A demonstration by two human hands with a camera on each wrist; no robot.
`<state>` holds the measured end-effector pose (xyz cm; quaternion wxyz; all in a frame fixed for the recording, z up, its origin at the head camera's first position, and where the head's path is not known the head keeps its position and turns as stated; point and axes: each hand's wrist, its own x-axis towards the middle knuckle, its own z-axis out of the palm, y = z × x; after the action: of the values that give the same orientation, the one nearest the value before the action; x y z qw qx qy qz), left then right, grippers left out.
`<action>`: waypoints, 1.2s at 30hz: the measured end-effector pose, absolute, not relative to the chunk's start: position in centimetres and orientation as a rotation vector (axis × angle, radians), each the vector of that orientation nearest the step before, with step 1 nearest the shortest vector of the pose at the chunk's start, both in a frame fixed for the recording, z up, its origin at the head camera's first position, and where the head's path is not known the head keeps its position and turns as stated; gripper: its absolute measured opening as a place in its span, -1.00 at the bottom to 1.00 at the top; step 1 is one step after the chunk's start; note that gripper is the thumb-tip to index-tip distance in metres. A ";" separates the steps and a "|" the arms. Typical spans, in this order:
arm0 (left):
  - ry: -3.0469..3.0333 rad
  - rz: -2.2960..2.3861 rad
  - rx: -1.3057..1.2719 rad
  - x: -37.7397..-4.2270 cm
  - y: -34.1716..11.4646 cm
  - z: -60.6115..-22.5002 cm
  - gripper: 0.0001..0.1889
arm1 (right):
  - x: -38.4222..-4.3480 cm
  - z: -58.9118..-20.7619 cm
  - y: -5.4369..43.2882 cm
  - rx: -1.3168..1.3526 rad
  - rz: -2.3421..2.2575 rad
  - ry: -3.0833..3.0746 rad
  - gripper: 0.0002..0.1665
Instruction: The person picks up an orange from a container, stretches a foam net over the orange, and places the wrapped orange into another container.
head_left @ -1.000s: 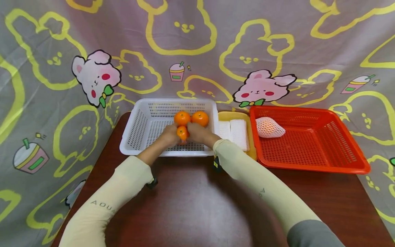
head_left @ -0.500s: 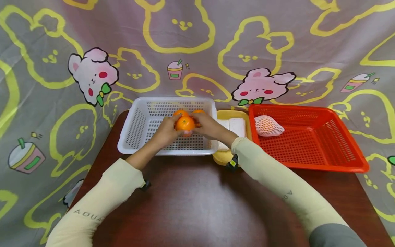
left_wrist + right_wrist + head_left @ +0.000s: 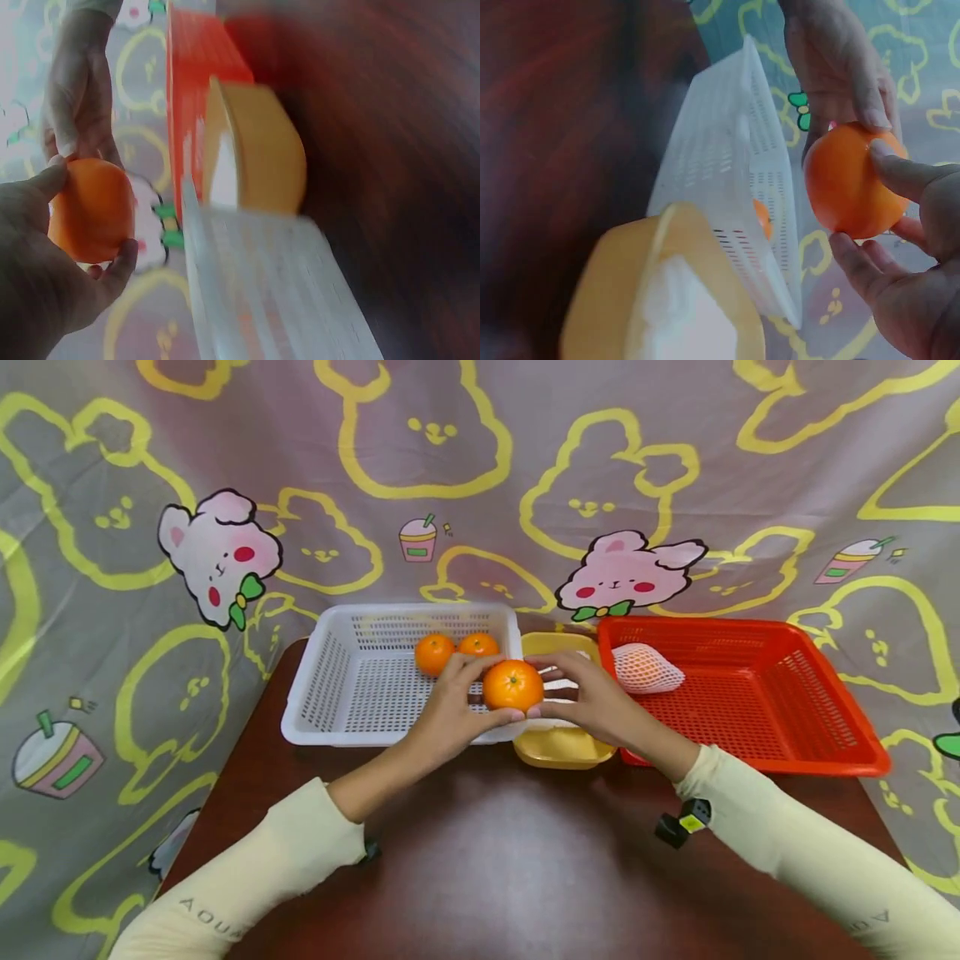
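Observation:
An orange (image 3: 513,686) is held between both hands above the right end of the white basket (image 3: 315,737) and the yellow bin (image 3: 564,750). My left hand (image 3: 444,714) grips its left side, thumb at the front and fingers behind. On the opposite side my right hand (image 3: 600,697) pinches it with the thumb and fingertips; the two thumbs nearly meet. In the left wrist view, fingers of both hands touch the orange (image 3: 94,210). The right wrist view shows the orange (image 3: 851,180) between the two thumbs as well. Two more oranges (image 3: 434,654) lie in the white basket.
White foam net sleeves (image 3: 557,693) lie in the yellow bin, partly hidden by my right hand. To the right, a red basket (image 3: 765,764) contains a fruit in a white foam net (image 3: 647,668). A patterned cloth (image 3: 465,468) hangs behind the dark table (image 3: 487,852).
Both hands have lifted the orange out of the white basket and moved it right and toward me. The two other oranges, partly covered before, now show in the basket.

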<state>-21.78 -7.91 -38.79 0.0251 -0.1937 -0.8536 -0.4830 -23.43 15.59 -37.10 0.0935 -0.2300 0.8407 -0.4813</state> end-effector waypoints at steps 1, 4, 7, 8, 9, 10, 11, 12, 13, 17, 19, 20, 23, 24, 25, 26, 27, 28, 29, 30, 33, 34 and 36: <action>-2.648 -1.489 -0.633 -21.4 -7.4 -38.8 -0.21 | -22.8 -37.1 16.3 -0.667 -1.434 2.483 -0.20; -2.675 -1.505 -0.737 -20.2 -6.0 -38.8 -0.21 | -21.0 -37.1 18.1 -0.635 -1.397 2.486 -0.22; -2.707 -1.573 -0.801 -19.0 -4.9 -39.1 -0.21 | -19.6 -37.4 19.5 -0.623 -1.352 2.503 -0.23; -2.718 -1.596 -0.816 -18.7 -4.7 -39.2 -0.20 | -19.1 -37.6 19.9 -0.621 -1.334 2.512 -0.23; -2.729 -1.610 -0.832 -18.4 -4.5 -39.3 -0.19 | -18.7 -37.7 20.3 -0.613 -1.321 2.514 -0.23; -2.740 -1.627 -0.847 -18.0 -4.3 -39.4 -0.19 | -18.3 -37.9 20.6 -0.616 -1.317 2.513 -0.23; -2.749 -1.612 -0.873 -17.7 -4.1 -39.6 -0.18 | -17.9 -38.2 20.9 -0.615 -1.314 2.512 -0.23; -2.758 -1.594 -0.897 -17.4 -3.9 -39.8 -0.17 | -17.5 -38.5 21.2 -0.622 -1.316 2.511 -0.23; -2.764 -1.576 -0.921 -17.1 -3.8 -40.0 -0.17 | -17.0 -38.9 21.4 -0.638 -1.318 2.517 -0.23; -2.778 -1.456 -1.015 -16.0 -3.3 -41.1 -0.18 | -15.1 -40.7 22.0 -0.698 -1.309 2.569 -0.24; -2.789 -1.423 -1.045 -15.4 -3.1 -41.8 -0.18 | -14.1 -41.6 22.2 -0.695 -1.336 2.562 -0.26; -2.799 -1.408 -1.059 -15.1 -3.0 -42.2 -0.18 | -13.7 -42.1 22.3 -0.682 -1.354 2.540 -0.27; -2.839 -1.364 -1.086 -14.3 -2.8 -43.2 -0.17 | -12.5 -43.4 22.4 -0.662 -1.412 2.479 -0.28; -2.850 -1.355 -1.094 -14.1 -2.7 -43.5 -0.16 | -12.2 -43.8 22.4 -0.657 -1.428 2.462 -0.28; -2.863 -1.357 -1.094 -14.0 -2.7 -43.8 -0.16 | -11.9 -44.3 22.4 -0.649 -1.434 2.453 -0.27; -2.869 -1.348 -1.091 -13.8 -2.7 -44.2 -0.16 | -11.7 -44.7 22.4 -0.651 -1.430 2.459 -0.27; -2.874 -1.347 -1.084 -13.7 -2.6 -44.5 -0.16 | -11.6 -45.0 22.4 -0.655 -1.425 2.474 -0.27; -2.874 -1.355 -1.077 -13.6 -2.6 -44.9 -0.17 | -11.5 -45.4 22.3 -0.647 -1.425 2.481 -0.27; -2.873 -1.365 -1.070 -13.6 -2.6 -45.3 -0.17 | -11.4 -45.7 22.3 -0.650 -1.421 2.496 -0.27; -2.872 -1.363 -1.064 -13.5 -2.5 -45.7 -0.17 | -11.4 -46.1 22.2 -0.651 -1.421 2.504 -0.28; -2.877 -1.349 -1.049 -13.3 -2.3 -46.8 -0.17 | -11.3 -47.1 22.1 -0.657 -1.446 2.497 -0.29; -2.880 -1.346 -1.047 -13.2 -2.3 -47.2 -0.17 | -11.3 -47.3 22.0 -0.650 -1.461 2.483 -0.29; -2.890 -1.333 -1.042 -13.1 -2.2 -47.8 -0.17 | -11.2 -47.8 22.0 -0.630 -1.481 2.460 -0.28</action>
<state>-13.07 -2.18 -47.77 -0.1032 -0.3094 -0.8584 -0.3960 -11.20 22.00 -47.80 0.1006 -0.2131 0.8326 -0.5012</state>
